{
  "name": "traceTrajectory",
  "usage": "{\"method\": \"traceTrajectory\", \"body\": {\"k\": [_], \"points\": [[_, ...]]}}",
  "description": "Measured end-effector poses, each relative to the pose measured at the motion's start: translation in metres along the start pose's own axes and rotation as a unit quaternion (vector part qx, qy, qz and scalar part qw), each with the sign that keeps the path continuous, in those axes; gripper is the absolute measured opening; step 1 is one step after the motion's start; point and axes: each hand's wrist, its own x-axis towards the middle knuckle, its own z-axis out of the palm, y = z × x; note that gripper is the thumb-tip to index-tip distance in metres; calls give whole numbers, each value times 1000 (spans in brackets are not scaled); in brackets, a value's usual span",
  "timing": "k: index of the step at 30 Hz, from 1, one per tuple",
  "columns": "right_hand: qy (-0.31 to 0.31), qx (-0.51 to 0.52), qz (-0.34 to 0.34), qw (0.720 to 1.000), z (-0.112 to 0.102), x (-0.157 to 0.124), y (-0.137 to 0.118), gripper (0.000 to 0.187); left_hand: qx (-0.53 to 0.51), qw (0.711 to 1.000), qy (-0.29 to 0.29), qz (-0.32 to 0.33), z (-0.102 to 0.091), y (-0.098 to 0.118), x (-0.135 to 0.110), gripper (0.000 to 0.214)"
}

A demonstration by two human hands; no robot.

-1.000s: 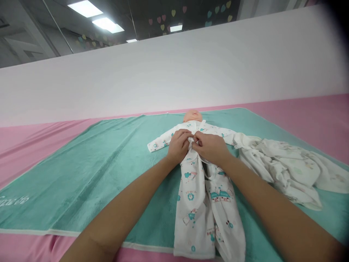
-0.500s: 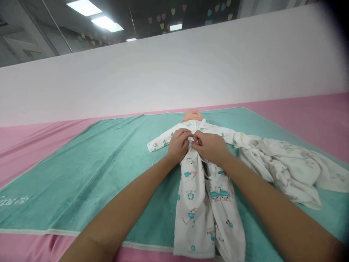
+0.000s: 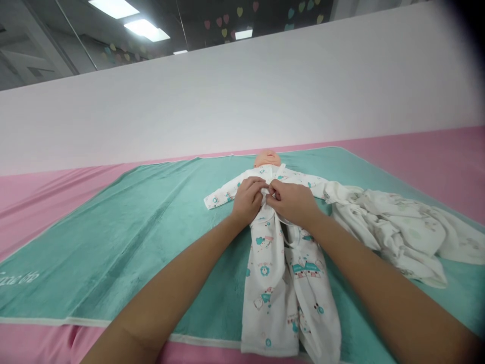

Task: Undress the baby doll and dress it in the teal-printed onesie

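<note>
A baby doll (image 3: 267, 158) lies on its back on a teal blanket (image 3: 125, 237), dressed in a white printed romper (image 3: 276, 273) whose legs stretch toward me. My left hand (image 3: 248, 200) and my right hand (image 3: 291, 202) meet over the doll's chest. Both are closed, pinching the romper's front edges together at the middle. Below my hands the front of the romper gapes open.
A crumpled white printed cloth (image 3: 397, 232) lies on the blanket to the right of the doll. Under the blanket is a pink surface (image 3: 428, 151). A white wall (image 3: 242, 96) rises behind it.
</note>
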Motion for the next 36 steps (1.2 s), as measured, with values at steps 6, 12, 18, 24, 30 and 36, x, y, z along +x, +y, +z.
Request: {"method": "traceTrajectory", "body": {"k": [6,12,18,24,30,36], "points": [[-15,-2,10,1000,-2,0,-2,12,-10,1000,6,5,1,-1,0,32],[-18,-2,14,1000,-2,0,-2,13,0,1000,2,0,1,0,0,32],[-16,1,8,1000,-2,0,-1,13,-3,1000,3,2,0,0,1,31],[-17,2,12,1000,-3,0,-2,12,-3,1000,4,3,1,-1,0,31],[-14,2,10,1000,-3,0,-2,12,1,1000,7,6,1,-1,0,31],[-13,-14,5,1000,-2,0,-2,12,3,1000,3,7,2,-2,0,31]]}}
